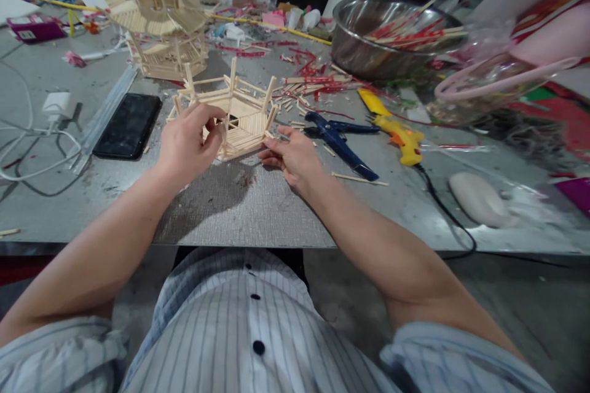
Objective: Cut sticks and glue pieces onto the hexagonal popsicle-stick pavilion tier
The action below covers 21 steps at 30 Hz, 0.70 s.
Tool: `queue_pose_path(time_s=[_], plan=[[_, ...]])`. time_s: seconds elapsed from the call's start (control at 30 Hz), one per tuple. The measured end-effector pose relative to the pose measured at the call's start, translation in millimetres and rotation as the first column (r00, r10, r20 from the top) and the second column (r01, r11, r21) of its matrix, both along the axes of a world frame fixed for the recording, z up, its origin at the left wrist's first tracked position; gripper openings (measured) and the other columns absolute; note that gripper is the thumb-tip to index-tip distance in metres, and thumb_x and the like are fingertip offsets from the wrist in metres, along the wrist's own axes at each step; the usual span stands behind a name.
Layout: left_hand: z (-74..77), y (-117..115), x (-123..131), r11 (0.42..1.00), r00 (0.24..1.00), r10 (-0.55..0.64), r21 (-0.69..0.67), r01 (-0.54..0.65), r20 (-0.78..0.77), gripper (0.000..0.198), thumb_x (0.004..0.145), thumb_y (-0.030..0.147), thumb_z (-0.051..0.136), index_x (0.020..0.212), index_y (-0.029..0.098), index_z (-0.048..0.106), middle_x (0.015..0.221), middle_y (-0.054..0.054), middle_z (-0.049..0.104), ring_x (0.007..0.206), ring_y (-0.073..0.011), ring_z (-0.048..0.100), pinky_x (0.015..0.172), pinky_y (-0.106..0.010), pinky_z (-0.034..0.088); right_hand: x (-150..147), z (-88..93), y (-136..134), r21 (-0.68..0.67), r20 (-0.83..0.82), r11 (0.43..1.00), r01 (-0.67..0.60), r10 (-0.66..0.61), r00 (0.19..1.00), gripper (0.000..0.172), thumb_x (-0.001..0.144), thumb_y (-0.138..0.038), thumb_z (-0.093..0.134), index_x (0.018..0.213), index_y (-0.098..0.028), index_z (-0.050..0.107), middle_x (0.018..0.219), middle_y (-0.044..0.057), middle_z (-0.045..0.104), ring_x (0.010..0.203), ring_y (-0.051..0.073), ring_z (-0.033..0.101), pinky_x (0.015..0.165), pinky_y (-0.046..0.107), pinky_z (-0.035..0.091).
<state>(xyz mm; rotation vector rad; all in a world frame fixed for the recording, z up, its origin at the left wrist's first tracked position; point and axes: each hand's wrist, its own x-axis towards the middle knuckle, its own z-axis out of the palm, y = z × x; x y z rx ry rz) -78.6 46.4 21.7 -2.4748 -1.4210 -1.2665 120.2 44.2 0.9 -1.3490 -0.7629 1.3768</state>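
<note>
A six-sided frame of pale wooden sticks [244, 126], with upright posts at its corners and a slatted floor, sits on the table before me. My left hand [191, 138] is at its front left, thumb and forefinger pinched on a thin upright stick [225, 135]. At the front right corner, my right hand [292, 156] grips the frame's edge between thumb and fingers. Blue-handled cutting pliers [343, 144] lie just right of that hand. Beyond them rests a yellow glue gun [401, 132] with a black cord.
A tiered stick pagoda [159, 18] stands behind the frame. Left lies a black phone [128, 126] near a white charger [58, 105]. At the back right, a steel bowl [350, 52] holds red-and-wood sticks. Stick scraps [295, 95] and a white stone-like lump [477, 198] lie about.
</note>
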Motion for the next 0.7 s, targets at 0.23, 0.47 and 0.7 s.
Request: queue_pose_path(time_s=[0.23, 0.47, 0.7], plan=[[-4.5, 1.4, -0.9, 0.987, 0.963, -0.042, 0.141, 0.082, -0.265, 0.075, 0.075, 0.053, 0.07, 0.139, 0.026, 0.044, 0.141, -0.012, 0.051, 0.133, -0.0366, 0.042, 0.109, -0.052, 0.033, 0.1, -1.0, 1.2, 0.016, -0.019, 1.0, -0.007, 0.007, 1.0, 0.057, 0.087, -0.005, 0.058, 0.137, -0.012, 0.032, 0.061, -0.007, 0.064, 0.047, 0.009, 0.061, 0.044, 0.016, 0.05], [-10.8, 0.9, 6.7, 0.987, 0.929, -0.044, 0.126, 0.097, -0.367, 0.061, 0.076, 0.046, 0.072, 0.132, 0.032, 0.053, 0.147, -0.009, 0.047, 0.141, -0.0386, 0.033, 0.114, -0.058, 0.021, -1.1, 0.2, 1.3, 0.016, -0.003, 1.0, 0.0, 0.0, 1.0, 0.055, 0.086, -0.005, 0.059, 0.134, -0.015, 0.034, 0.064, -0.007, 0.062, 0.046, 0.007, 0.06, 0.045, 0.015, 0.05], [-9.9, 0.2, 14.7, 0.994, 0.964, -0.103, 0.006, 0.108, -0.246, 0.022, 0.076, 0.037, 0.071, 0.096, 0.028, 0.067, 0.141, -0.004, 0.052, 0.145, -0.0397, 0.026, 0.116, -0.065, 0.008, 0.0, -1.1, 2.0, 0.023, -0.015, 1.0, -0.009, 0.01, 1.0, 0.054, 0.086, -0.006, 0.058, 0.133, -0.016, 0.034, 0.064, -0.008, 0.062, 0.047, 0.008, 0.06, 0.045, 0.016, 0.05]])
